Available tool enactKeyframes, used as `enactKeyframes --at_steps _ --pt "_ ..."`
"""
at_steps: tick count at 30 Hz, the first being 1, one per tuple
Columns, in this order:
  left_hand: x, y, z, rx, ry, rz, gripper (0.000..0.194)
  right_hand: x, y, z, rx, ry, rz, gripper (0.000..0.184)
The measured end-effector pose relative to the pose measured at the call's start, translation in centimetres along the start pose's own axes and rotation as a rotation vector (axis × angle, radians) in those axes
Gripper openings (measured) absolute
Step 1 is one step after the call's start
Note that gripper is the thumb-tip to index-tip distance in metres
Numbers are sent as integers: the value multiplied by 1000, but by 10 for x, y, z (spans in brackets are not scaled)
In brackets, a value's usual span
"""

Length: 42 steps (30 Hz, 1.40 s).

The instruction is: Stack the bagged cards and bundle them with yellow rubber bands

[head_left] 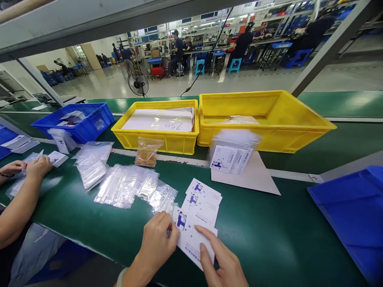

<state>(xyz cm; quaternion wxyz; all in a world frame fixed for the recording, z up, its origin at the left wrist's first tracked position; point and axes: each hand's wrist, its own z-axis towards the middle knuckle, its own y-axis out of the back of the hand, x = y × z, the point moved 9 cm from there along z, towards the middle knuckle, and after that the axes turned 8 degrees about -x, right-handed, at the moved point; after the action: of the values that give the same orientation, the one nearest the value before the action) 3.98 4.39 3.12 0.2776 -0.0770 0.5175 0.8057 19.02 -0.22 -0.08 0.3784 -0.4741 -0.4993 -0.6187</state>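
My left hand (pixel 160 237) is closed in a pinch at the left edge of a white printed card (pixel 191 239). A clear plastic zip bag (pixel 170 207) shows at its fingertips; how much of the bag is in the pinch is partly hidden. My right hand (pixel 220 259) grips the same card by its right side, thumb and index finger on its face. Just beyond lie more printed cards (pixel 206 195), overlapping on the green bench. To the left spreads a fan of clear zip bags (pixel 119 185).
Yellow bins (pixel 155 141) (pixel 269 137) stand behind, with bagged cards (pixel 231 157) leaning on the right one. A bag of rubber bands (pixel 146 153) sits before the left one. Blue bins (pixel 95 123) (pixel 350 215) flank the bench. A co-worker's hands (pixel 37 165) work at left.
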Motion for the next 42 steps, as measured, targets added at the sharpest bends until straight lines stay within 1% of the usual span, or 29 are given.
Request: enactKeyframes --at_steps 2,5,6,7,10,11,12,13,15,16,17,18,19,20,21,22,23,24,25,27,28,29,33,37,39,42 --pt "-3 -3 -2 29 -2 -46 22 -4 -14 -1 109 -55 -12 36" --pt "-3 -3 -2 72 29 -152 22 -1 -30 -4 316 -94 18 52" --pt "-1 0 -2 80 57 -199 22 3 -31 -3 335 -81 47 55" --pt "1 3 -1 84 95 -252 22 7 -28 -2 311 -57 75 55" --pt "13 11 2 97 283 -458 26 17 -8 4 87 68 84 45" --pt "17 13 2 104 357 -549 28 20 -6 4 47 126 55 45" --pt "19 14 2 109 425 -644 28 23 -8 3 47 188 17 50" --pt "20 14 2 113 480 -742 29 26 -14 1 75 256 -32 59" --pt "15 13 2 138 537 -928 30 32 -27 -4 135 394 -130 78" --pt "11 12 2 165 535 -997 30 35 -31 -5 137 454 -152 79" --pt "6 11 2 194 512 -1037 31 37 -32 -4 117 496 -150 72" --pt "3 12 3 208 476 -1040 30 39 -30 -3 84 518 -128 58" --pt "3 15 4 192 427 -998 25 41 -27 0 48 521 -91 43" --pt "5 21 6 144 374 -913 16 42 -22 4 14 511 -51 33" --pt "9 28 8 85 323 -805 9 42 -17 7 -4 498 -18 27" --pt "12 33 9 42 277 -700 22 43 -13 10 -10 486 7 24" --pt "12 36 11 40 228 -624 37 45 -9 12 -10 485 32 21" --pt "10 35 12 79 179 -590 45 47 -6 14 -2 486 57 20" --pt "7 32 12 140 135 -592 43 49 -4 16 12 484 78 19" --pt "-1 26 12 252 72 -641 19 51 0 18 35 483 106 18" --pt "-5 24 13 279 53 -660 8 52 1 19 41 483 112 18" --pt "-8 24 13 292 43 -672 6 53 2 19 47 487 115 18" --pt "-20 22 14 337 -1 -692 11 55 1 19 73 501 122 18" --pt "-25 19 10 386 -40 -642 13 54 0 20 107 485 134 19" --pt "-26 18 9 400 -50 -624 15 53 -1 21 147 459 143 19" --pt "-27 15 8 422 -46 -628 11 49 -8 22 247 417 122 16"
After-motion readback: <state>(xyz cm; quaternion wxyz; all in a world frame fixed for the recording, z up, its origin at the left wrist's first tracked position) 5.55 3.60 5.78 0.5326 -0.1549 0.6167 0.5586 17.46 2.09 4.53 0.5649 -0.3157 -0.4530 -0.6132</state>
